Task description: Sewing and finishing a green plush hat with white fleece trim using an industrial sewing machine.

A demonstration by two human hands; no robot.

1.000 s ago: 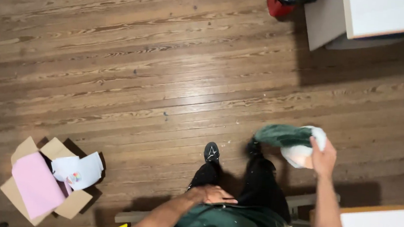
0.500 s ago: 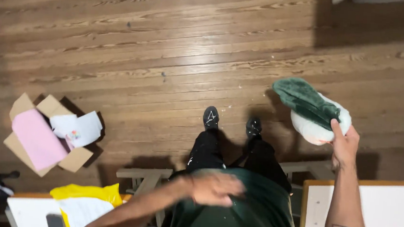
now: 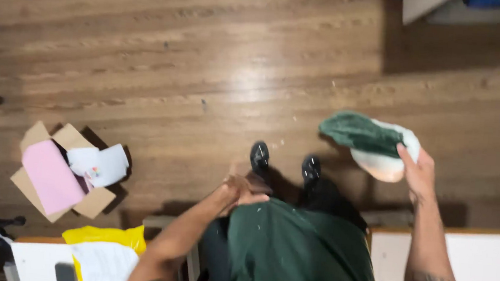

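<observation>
A person standing on a wooden floor (image 3: 149, 61) holds a green-and-white bundle of cloth (image 3: 371, 145) out at the side, the right hand (image 3: 419, 171) with its grip clamped on the bundle's near edge. The left hand (image 3: 245, 190) hangs loosely curled and empty at the waist. Held only by that edge, the bundle could sag or slip to the floor beside the shoes (image 3: 284, 160).
</observation>
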